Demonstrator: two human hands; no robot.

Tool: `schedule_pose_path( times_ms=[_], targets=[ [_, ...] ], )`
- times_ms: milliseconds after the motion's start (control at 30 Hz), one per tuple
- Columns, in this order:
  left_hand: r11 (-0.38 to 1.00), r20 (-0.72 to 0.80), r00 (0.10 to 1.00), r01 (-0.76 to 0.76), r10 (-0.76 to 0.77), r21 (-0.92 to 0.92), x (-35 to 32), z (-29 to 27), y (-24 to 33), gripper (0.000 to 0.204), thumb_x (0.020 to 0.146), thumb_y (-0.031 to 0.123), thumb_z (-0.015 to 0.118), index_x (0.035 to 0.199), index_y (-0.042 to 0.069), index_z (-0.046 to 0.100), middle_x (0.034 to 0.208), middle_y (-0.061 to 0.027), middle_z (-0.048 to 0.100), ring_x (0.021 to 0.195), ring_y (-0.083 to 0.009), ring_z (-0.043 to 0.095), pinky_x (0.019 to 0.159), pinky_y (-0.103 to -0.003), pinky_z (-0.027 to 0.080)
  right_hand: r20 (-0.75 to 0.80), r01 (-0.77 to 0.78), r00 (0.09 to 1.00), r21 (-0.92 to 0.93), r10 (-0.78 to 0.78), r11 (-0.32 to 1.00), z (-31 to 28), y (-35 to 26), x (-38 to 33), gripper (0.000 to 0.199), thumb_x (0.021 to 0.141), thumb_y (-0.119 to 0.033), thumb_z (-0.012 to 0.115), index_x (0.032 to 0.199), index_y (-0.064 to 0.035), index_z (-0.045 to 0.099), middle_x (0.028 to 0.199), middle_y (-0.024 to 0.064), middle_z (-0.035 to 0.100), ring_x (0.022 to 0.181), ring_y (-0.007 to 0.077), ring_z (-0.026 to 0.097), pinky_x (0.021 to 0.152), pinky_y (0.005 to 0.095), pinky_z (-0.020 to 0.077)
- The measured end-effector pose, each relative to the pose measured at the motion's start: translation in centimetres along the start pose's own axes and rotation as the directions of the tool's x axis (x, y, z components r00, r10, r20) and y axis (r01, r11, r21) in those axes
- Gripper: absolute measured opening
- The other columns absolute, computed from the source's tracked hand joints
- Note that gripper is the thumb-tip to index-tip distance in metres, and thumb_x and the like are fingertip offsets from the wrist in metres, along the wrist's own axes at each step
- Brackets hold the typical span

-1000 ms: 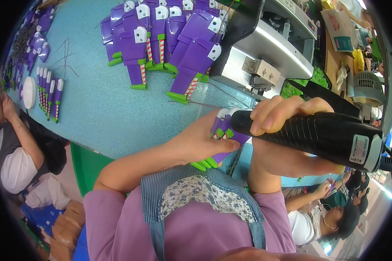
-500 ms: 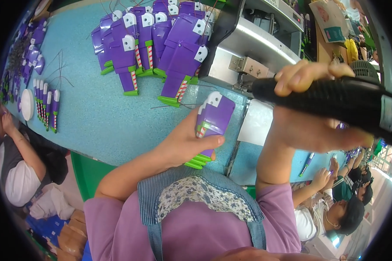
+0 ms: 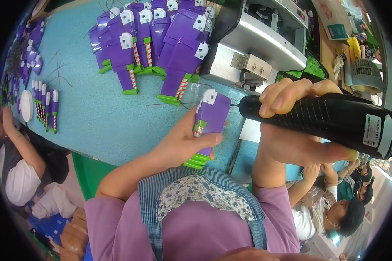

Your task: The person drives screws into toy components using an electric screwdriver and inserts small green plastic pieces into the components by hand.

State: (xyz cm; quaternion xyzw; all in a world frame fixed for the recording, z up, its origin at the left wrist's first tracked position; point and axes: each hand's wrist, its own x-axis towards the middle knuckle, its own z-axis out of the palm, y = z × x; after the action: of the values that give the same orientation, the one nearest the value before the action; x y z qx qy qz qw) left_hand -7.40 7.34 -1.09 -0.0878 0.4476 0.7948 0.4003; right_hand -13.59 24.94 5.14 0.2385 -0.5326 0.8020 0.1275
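Note:
My left hand (image 3: 185, 143) grips a purple plastic toy leg part (image 3: 208, 124) with a green foot and a white patch, held upright over the blue table's near edge. My right hand (image 3: 292, 126) is wrapped around a black electric screwdriver (image 3: 326, 119), which lies horizontal with its thin bit pointing left at the top of the held part. A row of several similar purple leg parts (image 3: 157, 39) lies on the blue table (image 3: 87, 117) further away.
A grey metal machine (image 3: 257, 43) stands behind the screwdriver. Small purple pieces (image 3: 45, 106) and a white disc (image 3: 26, 105) lie at the table's left. A seated person (image 3: 13, 174) is at the left, other people (image 3: 335, 204) at lower right.
The screwdriver came up from over the part, swung level, and now its bit points at the part's top. My left hand raised and turned the purple part upright.

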Motion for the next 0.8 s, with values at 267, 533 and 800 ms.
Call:
schedule_pose_path(
  times_ms=[267,533,800],
  targets=[
    [0.999,0.044,0.999,0.01,-0.008,-0.048,-0.2,0.2,0.4,0.057,0.089,0.013,0.066,0.133,-0.001,0.033,0.121,-0.0118,0.057,0.07,-0.0168,0.064,0.061,-0.03,0.055,0.068,0.01,0.998,0.01,-0.011,1.0,-0.2,-0.8,2.1,0.097,0.079,-0.086,0.034,0.124,-0.0009,0.046,0.078,0.0157,0.06,0.059,0.0231,0.057,0.054,0.033,0.0458],
    [0.992,0.017,1.0,0.027,-0.025,-0.124,-0.3,0.3,1.3,0.059,0.088,0.011,0.066,0.135,0.0,0.034,0.123,-0.0126,0.057,0.067,-0.0168,0.063,0.055,-0.029,0.053,0.077,-0.038,0.997,0.089,0.031,0.995,-0.8,-0.8,2.0,0.096,0.078,-0.086,0.035,0.121,-0.002,0.049,0.081,0.0171,0.061,0.061,0.0247,0.059,0.058,0.0366,0.0472],
    [0.994,0.015,0.999,0.039,-0.038,-0.099,-0.2,0.1,1.0,0.057,0.088,0.011,0.066,0.134,0.0,0.036,0.123,-0.0123,0.057,0.07,-0.0163,0.063,0.056,-0.029,0.054,0.007,-0.016,1.0,0.028,0.016,0.999,0.3,0.4,-0.3,0.092,0.08,-0.084,0.036,0.114,0.0001,0.047,0.076,0.0167,0.059,0.055,0.023,0.056,0.052,0.0327,0.046]
  ],
)
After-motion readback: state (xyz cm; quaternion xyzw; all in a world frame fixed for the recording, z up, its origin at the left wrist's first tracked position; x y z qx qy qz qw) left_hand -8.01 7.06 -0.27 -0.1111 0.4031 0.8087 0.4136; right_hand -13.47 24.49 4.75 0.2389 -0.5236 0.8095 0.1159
